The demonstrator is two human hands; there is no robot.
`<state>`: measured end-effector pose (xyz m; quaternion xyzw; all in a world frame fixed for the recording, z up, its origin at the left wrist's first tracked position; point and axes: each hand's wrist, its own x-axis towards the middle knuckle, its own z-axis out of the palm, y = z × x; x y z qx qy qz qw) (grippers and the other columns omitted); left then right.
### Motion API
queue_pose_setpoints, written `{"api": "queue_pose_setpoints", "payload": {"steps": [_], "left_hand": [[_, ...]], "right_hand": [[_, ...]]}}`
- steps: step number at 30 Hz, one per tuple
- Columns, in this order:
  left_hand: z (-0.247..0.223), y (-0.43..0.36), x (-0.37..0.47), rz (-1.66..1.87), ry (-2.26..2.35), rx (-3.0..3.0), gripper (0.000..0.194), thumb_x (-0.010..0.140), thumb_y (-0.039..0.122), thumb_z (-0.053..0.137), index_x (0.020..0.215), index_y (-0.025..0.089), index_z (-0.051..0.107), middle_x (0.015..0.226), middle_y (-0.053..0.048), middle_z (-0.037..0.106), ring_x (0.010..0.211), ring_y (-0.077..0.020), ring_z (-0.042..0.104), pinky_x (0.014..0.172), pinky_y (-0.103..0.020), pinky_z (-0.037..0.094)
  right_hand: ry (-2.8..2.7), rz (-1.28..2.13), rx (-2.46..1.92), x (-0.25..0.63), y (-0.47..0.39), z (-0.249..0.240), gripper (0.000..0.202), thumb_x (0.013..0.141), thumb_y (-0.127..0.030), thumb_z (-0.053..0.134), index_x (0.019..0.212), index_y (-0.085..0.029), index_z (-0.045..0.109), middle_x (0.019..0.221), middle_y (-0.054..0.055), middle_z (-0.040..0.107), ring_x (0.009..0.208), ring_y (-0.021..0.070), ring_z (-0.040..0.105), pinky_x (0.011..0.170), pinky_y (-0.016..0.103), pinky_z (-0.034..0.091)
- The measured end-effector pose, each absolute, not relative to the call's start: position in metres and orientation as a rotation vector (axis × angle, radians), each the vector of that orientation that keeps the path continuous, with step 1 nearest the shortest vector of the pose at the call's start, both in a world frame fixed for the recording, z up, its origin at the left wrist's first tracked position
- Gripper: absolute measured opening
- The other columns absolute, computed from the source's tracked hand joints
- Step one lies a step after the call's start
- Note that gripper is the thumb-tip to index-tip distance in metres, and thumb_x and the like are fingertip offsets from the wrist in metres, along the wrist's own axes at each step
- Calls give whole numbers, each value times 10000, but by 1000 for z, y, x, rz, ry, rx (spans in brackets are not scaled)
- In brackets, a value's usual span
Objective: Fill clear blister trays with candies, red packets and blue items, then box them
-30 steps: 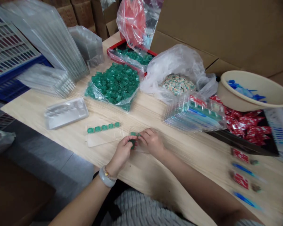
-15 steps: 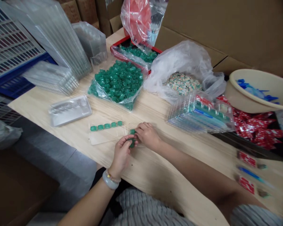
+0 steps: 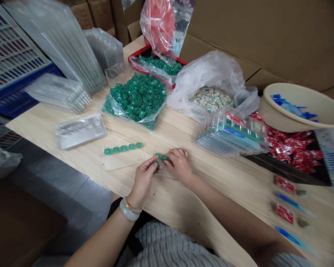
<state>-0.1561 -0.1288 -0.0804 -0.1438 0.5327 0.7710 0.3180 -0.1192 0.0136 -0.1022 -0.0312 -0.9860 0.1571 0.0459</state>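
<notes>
My left hand [image 3: 143, 180], with a pale bangle at its wrist, is closed with thumb and fingers around a small green cube-like piece [image 3: 156, 167]. Just right of it, my right hand [image 3: 179, 164] has its fingertips on another green piece [image 3: 164, 157], in a clear plastic tray [image 3: 169, 172] lying on the table. One more green piece [image 3: 157, 155] sits beside that one in the tray. To the left lies a second clear tray [image 3: 122, 161] with a row of several green pieces along its far edge.
A bag heaped with green pieces [image 3: 139, 96] lies beyond my hands. Stacked clear trays [image 3: 82, 131] stand left. At right are filled trays [image 3: 229, 131], a cream basin [image 3: 269, 111] with blue items, red packets [image 3: 292, 148] and a plastic bag [image 3: 211, 68] of small printed pieces.
My right hand has shifted slightly right, away from my left fingers. Two green pieces now show side by side in the near tray, where one showed before. The camera view has turned slightly.
</notes>
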Motion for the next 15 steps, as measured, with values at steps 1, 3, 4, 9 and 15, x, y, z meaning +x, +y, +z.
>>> {"api": "queue_pose_setpoints", "payload": {"steps": [1,3,4,9,15], "left_hand": [[-80,-128,-156,2020,1408,-379,308,627,187,611,926,110,612,729,-12,617,608,-88,536,643,-240,415],[-78,-128,-157,2007,1421,-377,305,622,171,604,921,113,610,742,-16,623,598,-87,536,627,-238,416],[-77,-128,-157,1998,1433,-378,296,619,168,602,910,115,611,749,-19,627,597,-87,538,622,-238,417],[-72,-124,-158,1968,1443,-326,280,608,195,616,879,129,645,884,-54,654,781,-143,581,752,-278,433],[-79,-110,-159,1713,1896,73,274,653,178,571,912,144,653,968,-73,643,922,-189,566,875,-328,400]], "right_hand": [[-3005,470,-99,-118,14,-102,198,789,-314,524,916,-188,610,919,78,573,890,208,453,788,366,302],[-2968,474,-90,-115,14,-100,275,793,-333,514,1001,-166,580,963,98,566,913,216,454,799,371,313],[-2939,491,-75,-113,14,-98,282,802,-330,498,1011,-157,574,962,102,569,912,215,459,801,370,320],[-2776,941,-35,-104,6,-79,194,837,-232,415,898,-179,591,841,66,594,823,171,508,752,321,384],[-2673,1542,-417,-99,11,-75,113,727,-154,459,707,-169,569,634,3,560,573,107,498,541,222,385]]}}
